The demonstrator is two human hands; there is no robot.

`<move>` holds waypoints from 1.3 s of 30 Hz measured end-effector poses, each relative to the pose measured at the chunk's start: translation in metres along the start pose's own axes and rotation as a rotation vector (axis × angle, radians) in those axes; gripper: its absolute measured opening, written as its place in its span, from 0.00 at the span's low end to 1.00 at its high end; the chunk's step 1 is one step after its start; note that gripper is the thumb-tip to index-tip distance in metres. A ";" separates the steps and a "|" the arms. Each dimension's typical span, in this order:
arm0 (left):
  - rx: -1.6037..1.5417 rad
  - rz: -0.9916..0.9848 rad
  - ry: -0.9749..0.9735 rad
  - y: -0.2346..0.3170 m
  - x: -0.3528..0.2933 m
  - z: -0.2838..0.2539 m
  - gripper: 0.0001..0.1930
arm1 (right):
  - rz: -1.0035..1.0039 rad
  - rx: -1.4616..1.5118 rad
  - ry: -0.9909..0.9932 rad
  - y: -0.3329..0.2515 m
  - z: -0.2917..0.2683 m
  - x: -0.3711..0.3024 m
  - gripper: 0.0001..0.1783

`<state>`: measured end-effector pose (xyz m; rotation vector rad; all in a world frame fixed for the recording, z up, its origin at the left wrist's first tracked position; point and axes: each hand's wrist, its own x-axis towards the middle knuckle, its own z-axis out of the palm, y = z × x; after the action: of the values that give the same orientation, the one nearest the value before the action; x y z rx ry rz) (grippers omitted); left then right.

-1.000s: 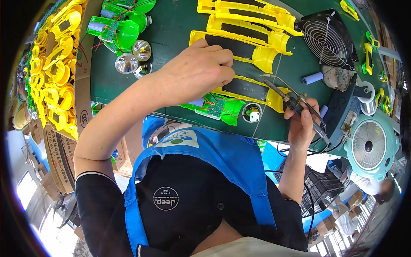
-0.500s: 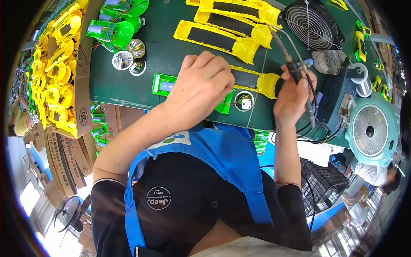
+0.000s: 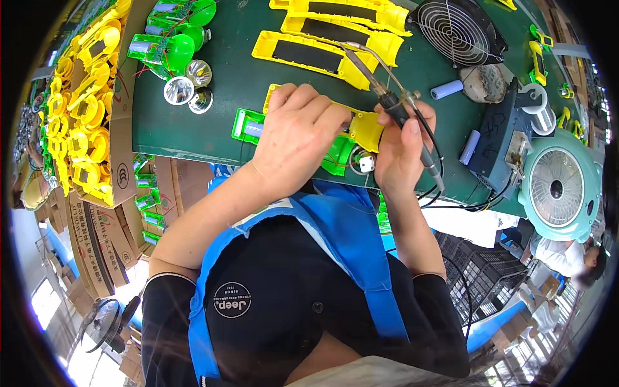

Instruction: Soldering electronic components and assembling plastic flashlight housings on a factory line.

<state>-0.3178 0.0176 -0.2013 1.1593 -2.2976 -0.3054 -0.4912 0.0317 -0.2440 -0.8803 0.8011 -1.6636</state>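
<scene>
My right hand point(image 3: 401, 148) is closed round a soldering iron point(image 3: 394, 109) with a thin metal tube beside it, its tip pointing up and left. Its fingers are next to the wide end of a yellow plastic shell point(image 3: 366, 131). My left hand point(image 3: 298, 140) has its fingers curled down over the shell and a green housing point(image 3: 336, 158); what its fingertips pinch is hidden. A blue cylindrical cell point(image 3: 253, 129) sits in the housing's left end. Close to my right hand, a round reflector part with a white block point(image 3: 365, 164) lies by the housing.
Several yellow shells point(image 3: 303, 55) with black panels lie at the back. Left of them are green housings point(image 3: 174, 51) with wires, and reflectors point(image 3: 178, 90). A black-grilled fan point(image 3: 454, 32), loose blue cell point(image 3: 446, 89), solder spool station point(image 3: 509, 129) and teal fan point(image 3: 556, 184) stand right; a carton point(image 3: 122, 129) stands left.
My right hand has moved left with the soldering iron, closer to my left hand. The yellow shell beneath has shifted left. My left hand remains over the green housing.
</scene>
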 end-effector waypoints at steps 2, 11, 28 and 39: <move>0.064 -0.005 0.023 -0.003 0.002 0.001 0.08 | 0.013 0.068 0.044 -0.006 -0.009 0.000 0.18; 0.141 -0.008 -0.264 -0.005 0.020 -0.005 0.01 | 0.425 -0.368 -0.183 -0.077 -0.063 0.040 0.14; 0.157 -0.051 -0.319 -0.005 0.028 -0.004 0.02 | 0.536 -0.575 -0.402 -0.078 -0.044 0.065 0.08; 0.172 -0.062 -0.321 -0.003 0.029 -0.004 0.02 | 0.414 -0.576 -0.274 -0.081 -0.057 0.046 0.15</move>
<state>-0.3276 -0.0072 -0.1884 1.3518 -2.6110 -0.3432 -0.5876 0.0103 -0.1970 -1.2061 1.1993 -0.9313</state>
